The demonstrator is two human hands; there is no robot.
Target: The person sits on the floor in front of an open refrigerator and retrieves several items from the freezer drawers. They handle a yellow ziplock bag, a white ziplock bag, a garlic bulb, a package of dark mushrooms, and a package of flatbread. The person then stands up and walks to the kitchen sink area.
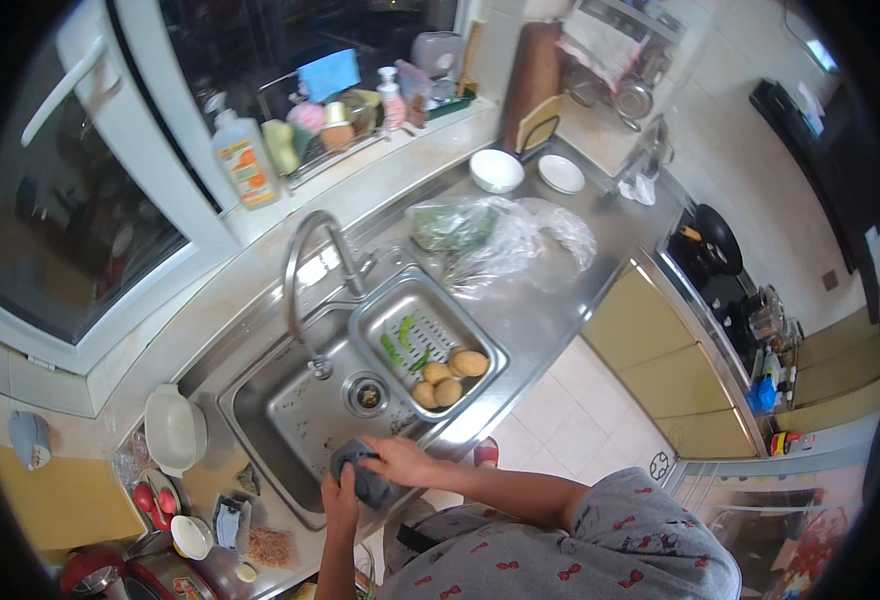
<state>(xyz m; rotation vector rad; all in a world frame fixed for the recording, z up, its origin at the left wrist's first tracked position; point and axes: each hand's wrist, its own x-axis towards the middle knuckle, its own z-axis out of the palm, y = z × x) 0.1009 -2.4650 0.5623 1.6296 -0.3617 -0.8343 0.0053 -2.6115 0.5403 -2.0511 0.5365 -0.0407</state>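
Observation:
At the near edge of the sink (280, 400), a dark grey cloth (372, 486) is bunched between my two hands. My left hand (339, 496) closes on its left side, with the forearm rising from the lower edge. From the right, my right hand (398, 461) grips the cloth's upper side. Small dark bits lie scattered on the basin's bottom, near the round drain (367, 395). Beside the basin sits a perforated metal tray (370, 312) with several brown potatoes (438, 385) and green peppers (392, 348). A curved faucet (290, 270) arches over the basin.
Plastic bags (500, 240) with greens lie on the counter behind the tray, near a white bowl (497, 171) and plate (561, 174). Left of the sink stand a white colander (174, 430) and a small bowl (192, 537). An orange-labelled bottle (245, 160) stands by the window.

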